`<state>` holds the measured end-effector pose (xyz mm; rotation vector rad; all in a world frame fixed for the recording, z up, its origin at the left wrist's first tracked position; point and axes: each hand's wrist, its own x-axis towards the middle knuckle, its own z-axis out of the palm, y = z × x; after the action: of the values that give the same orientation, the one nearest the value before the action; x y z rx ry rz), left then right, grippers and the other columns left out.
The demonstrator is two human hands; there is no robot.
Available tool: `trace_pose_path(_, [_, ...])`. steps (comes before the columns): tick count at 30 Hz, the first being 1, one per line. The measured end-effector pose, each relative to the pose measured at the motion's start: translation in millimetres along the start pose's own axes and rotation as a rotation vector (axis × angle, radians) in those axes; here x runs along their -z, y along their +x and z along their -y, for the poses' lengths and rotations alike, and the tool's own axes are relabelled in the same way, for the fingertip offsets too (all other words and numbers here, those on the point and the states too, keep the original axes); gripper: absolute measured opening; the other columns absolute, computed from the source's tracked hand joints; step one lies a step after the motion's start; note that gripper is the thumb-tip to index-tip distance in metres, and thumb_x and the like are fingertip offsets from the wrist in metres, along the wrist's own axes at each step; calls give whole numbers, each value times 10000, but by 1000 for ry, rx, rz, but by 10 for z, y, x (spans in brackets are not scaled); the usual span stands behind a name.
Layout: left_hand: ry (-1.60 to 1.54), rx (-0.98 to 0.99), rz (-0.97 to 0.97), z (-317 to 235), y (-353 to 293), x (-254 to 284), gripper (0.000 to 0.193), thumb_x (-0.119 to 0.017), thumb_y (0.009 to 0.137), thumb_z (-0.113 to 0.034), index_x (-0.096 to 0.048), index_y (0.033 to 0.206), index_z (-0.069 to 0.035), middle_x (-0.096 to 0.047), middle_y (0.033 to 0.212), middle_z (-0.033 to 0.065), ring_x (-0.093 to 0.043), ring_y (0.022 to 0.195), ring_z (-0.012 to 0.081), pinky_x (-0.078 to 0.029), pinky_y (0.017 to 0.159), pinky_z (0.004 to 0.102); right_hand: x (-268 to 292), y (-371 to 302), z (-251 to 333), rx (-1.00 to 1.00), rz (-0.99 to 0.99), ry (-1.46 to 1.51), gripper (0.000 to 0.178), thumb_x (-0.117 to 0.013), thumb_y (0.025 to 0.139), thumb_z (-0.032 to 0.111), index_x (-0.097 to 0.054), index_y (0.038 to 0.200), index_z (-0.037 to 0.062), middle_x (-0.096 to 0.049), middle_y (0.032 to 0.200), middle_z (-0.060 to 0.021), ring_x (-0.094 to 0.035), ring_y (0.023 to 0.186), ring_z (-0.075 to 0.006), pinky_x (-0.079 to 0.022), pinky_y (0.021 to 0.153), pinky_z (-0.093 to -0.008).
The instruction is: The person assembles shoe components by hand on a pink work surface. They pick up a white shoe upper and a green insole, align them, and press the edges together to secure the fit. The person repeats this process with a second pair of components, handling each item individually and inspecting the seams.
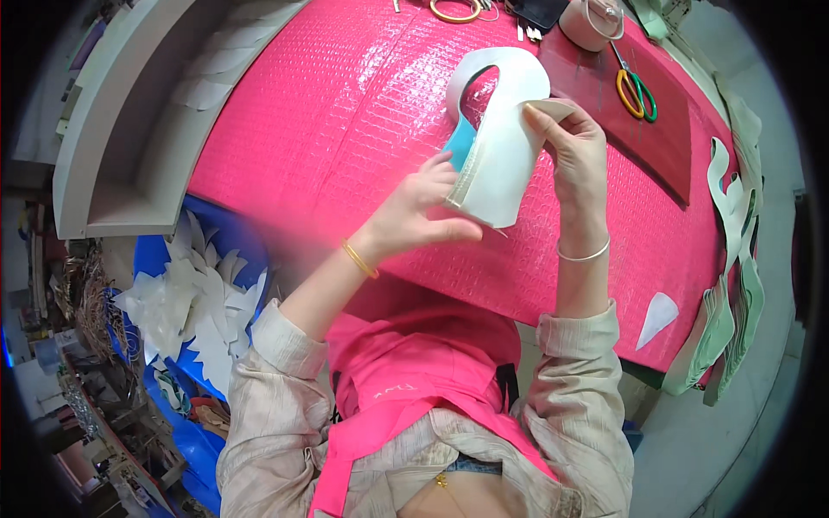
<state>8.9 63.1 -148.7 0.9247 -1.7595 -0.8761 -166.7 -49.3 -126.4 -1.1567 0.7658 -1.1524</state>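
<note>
Above the pink-covered table [319, 147] I hold a white, curved, leather-like piece [505, 164] with a rounded cut-out at its top, a blue reverse side and a beige strip along its left edge. My right hand [577, 155] pinches its upper right edge between thumb and fingers. At the lower left edge is my left hand [413, 211], its thumb stretched out below the piece and its fingers apart. Those fingers look slightly blurred, and whether they touch the edge is hard to see.
Scissors [636, 95] with yellow and green handles lie on a dark red board [661, 151], near a pale lidded pot [591, 22]. A white offcut [659, 319] and pale green strips [721, 319] are at right. White scraps [194, 289] fill a blue bin [203, 367] below a grey shelf [129, 155].
</note>
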Motion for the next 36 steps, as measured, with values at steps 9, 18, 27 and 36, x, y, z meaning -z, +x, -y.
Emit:
trace_pose_path(9, [-516,580,32,-38,-133,46,300,-604,831,-283,-625,922,3,-625,857,48,-562,851,120,-431,847,315,-172,-346,-162,21,32,-197,136,-673,742,19,-636,872,9,-637,788,-42,-584,724,-83,-468,638,-213])
trace_pose_path(18, [-772,572,-142,-151,58,-210,523,-618,816,-104,-380,1264,25,-551,1108,82,-541,998,145,-440,866,291,81,-7,-296,23,-337,-441,564,-793,655,235,-430,1026,13,-436,851,-35,-487,711,-141,-430,645,-251])
trace_pose_path(27, [-513,546,-151,-97,-220,-302,467,-643,802,-136,-465,1204,22,-581,1060,102,-548,954,121,-445,811,266,-111,-421,-144,-90,5,-73,281,-696,751,100,-608,984,-28,-642,851,-58,-604,733,-122,-481,660,-244])
trace_pose_path(36, [-442,454,-181,-96,-219,-320,285,-605,840,-138,-564,1051,50,-632,926,66,-575,810,85,-465,719,238,-142,-66,-9,-31,-288,-50,254,-662,807,214,-622,905,-17,-634,778,-61,-598,656,-107,-465,583,-224])
